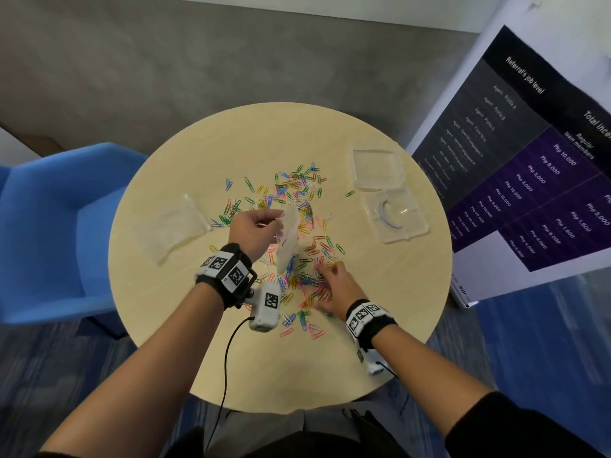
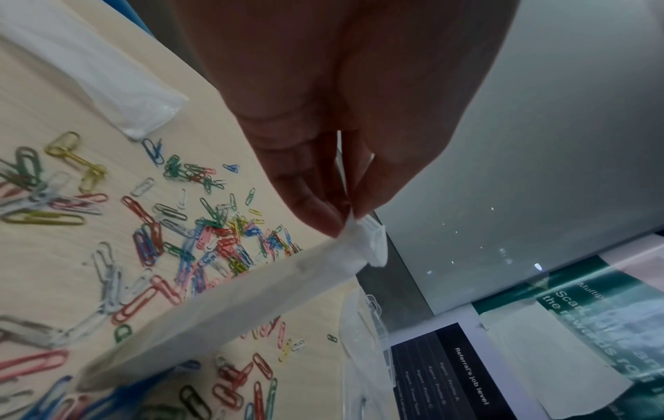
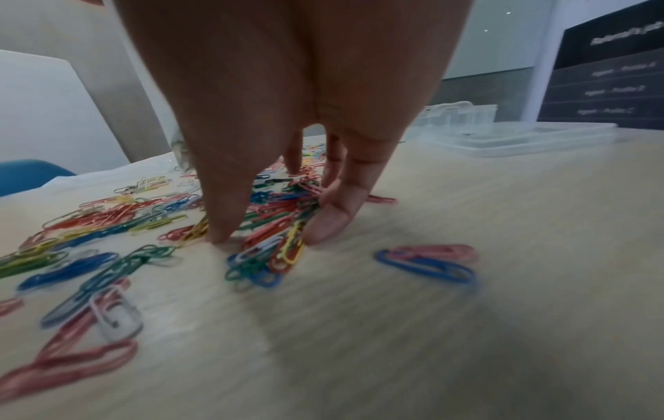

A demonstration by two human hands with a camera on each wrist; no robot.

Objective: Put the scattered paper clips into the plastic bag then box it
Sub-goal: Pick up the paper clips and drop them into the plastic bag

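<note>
The risk I see: my scoop grabs too many slippery paper clips (image 1: 297,206) and some drop beside the plastic bag's (image 1: 288,238) narrow mouth, or skid off the round table (image 1: 380,342). My left hand (image 1: 253,233) pinches the bag's top edge between thumb and fingertips (image 2: 316,210), dangling it over the pile at centre. My right hand (image 1: 334,285), fingers curled, rakes a bunch of clips together at five o'clock. The clear box (image 1: 395,214) waits open at three o'clock

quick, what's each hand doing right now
Left hand: pinches the top edge of the plastic bag, held above the table.
Right hand: fingers curled round a bunch of paper clips on the table.
</note>
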